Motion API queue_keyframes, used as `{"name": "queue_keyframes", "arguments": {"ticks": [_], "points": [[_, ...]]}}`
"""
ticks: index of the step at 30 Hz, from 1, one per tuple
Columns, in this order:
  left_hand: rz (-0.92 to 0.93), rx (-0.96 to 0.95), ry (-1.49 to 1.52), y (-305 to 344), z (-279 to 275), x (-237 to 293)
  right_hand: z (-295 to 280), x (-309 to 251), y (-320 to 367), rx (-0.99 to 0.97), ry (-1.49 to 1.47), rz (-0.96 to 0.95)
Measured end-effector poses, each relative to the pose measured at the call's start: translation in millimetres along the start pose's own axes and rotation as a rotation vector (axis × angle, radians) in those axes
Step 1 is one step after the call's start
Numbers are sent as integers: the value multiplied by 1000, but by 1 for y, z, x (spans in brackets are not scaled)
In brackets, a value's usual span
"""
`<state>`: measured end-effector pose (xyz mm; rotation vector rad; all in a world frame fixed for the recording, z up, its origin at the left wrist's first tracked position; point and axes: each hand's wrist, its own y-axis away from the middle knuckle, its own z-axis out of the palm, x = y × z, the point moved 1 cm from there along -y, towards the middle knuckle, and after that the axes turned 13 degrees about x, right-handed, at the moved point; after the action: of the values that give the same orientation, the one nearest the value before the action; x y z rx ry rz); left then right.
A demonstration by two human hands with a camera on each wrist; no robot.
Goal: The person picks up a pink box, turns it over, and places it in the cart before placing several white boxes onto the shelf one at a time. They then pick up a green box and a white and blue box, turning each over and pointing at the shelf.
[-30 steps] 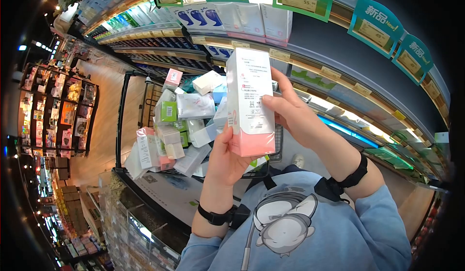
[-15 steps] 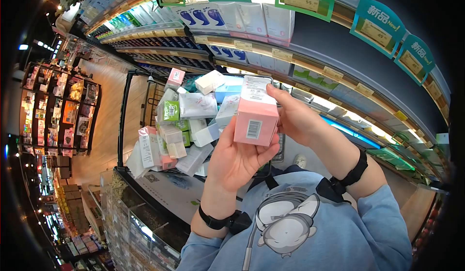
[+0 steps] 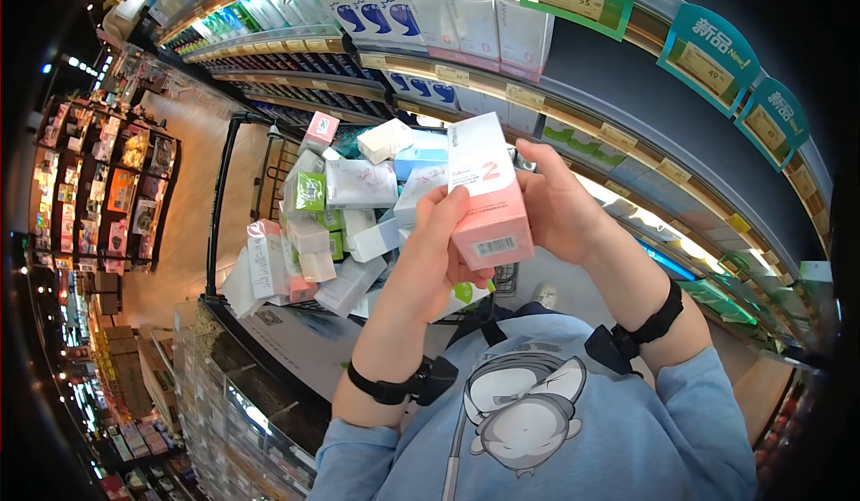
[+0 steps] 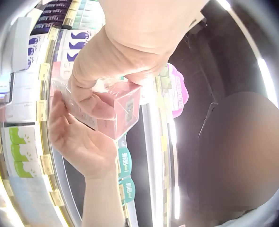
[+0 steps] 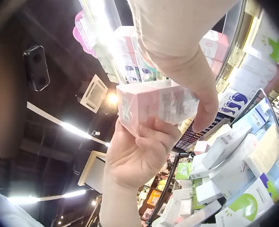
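A white and pink box (image 3: 491,194) in clear wrap, marked with a 2, is held between both hands in the head view, its pink barcode end tilted toward the body. The left hand (image 3: 430,254) grips its left side, thumb on the front face and fingers under the pink end. Along the box's right side lies the right hand (image 3: 569,210), its fingers partly hidden behind the box. In the left wrist view the box's pink end (image 4: 125,111) faces the camera. The right wrist view shows the left hand (image 5: 139,156) curled under the box (image 5: 153,101).
A cart (image 3: 215,223) heaped with small boxes (image 3: 360,185) stands beyond the left hand. Shelves with price tags (image 3: 524,96) and packaged goods run along the right and top. A clear-walled display (image 3: 224,393) is at lower left, with a stocked rack (image 3: 107,187) farther off.
The box has tipped from showing its long printed side to its barcode end, then turned to show the side marked 2. The left thumb now lies across its front.
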<state>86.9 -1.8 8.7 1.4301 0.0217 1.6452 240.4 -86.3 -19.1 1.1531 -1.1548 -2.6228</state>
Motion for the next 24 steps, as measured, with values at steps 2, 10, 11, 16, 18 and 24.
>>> {"name": "queue_keyframes", "arguments": {"ticks": [2,10,11,16,18,24], "points": [[16,41,-106,0,4,6,2,1,1,9,21,-74],[121,74,-368,-8,14,17,8,-1,9,-16,-119,9],[116,70,-366,-11,13,17,7,-1,8,-33,-153,24],[112,67,-377,-17,11,14,9,-3,12,-5,-184,70],[117,61,-375,-18,11,13,10,-3,13,8,-197,70],[123,60,-375,-18,9,13,11,-2,12,17,-206,67]]}}
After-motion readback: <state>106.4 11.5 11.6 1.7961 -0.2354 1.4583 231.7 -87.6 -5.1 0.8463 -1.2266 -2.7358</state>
